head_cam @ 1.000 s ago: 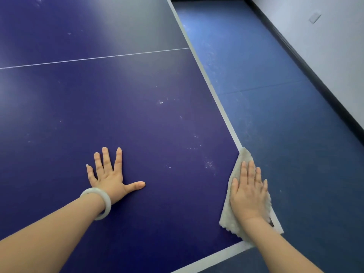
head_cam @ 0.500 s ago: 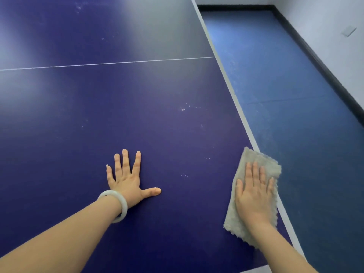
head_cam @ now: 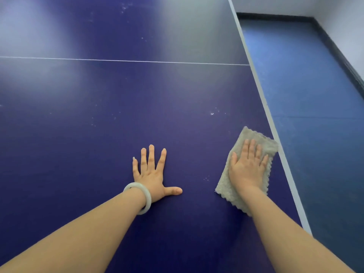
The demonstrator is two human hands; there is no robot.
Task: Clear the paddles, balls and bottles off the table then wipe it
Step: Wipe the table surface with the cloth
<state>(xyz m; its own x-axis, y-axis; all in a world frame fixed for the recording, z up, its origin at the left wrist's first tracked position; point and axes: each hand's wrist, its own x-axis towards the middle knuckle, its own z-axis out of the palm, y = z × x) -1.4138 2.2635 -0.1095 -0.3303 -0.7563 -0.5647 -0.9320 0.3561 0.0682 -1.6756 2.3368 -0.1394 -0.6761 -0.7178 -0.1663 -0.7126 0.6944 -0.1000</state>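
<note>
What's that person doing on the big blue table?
A person is wiping the table. The right hand presses a grey cloth flat near the table's right edge. The left hand rests flat on the top, fingers spread. Some white specks lie ahead of the cloth, not yet wiped.

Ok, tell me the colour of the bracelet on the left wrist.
Pale milky white bracelet, plain with no pattern; the head view shows it.
</note>
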